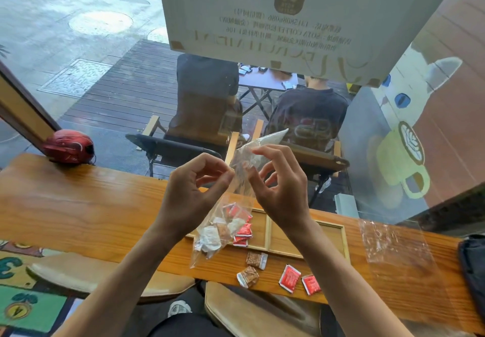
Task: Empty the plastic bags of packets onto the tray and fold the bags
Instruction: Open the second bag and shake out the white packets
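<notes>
Nearest, along the front edge of the wooden counter [78, 205], four loose packets lie flat: two brown packets [252, 268] and, just to their right, two red packets [299, 280]. Further right an empty clear bag [393, 247] lies spread on the wood, its far corner lifted a little, and beyond it a dark bag [472, 263] is cut off by the frame edge.

Just behind the loose packets sits the shallow wooden tray [338, 234], split by a rail into compartments. A few red packets rest in its left compartment, partly hidden by the plastic; the right one is largely covered by the right forearm.

Above the tray both hands hold up a clear plastic bag [225, 221]. Its long axis runs on a slant, the weighted bottom hanging down to the lower left over the tray's left end, the twisted upper end pointing up and to the right. White, brown and red packets are bunched in the bottom; how many, I cannot tell through the crumpled film. The left hand [194, 187] pinches the bag's neck between thumb and forefinger, other fingers curled. The right hand [280, 179] nips the plastic just beside it, its remaining fingers fanned loosely.

Farther off, a red helmet [69, 146] rests at the counter's back-left edge against the window.
</notes>
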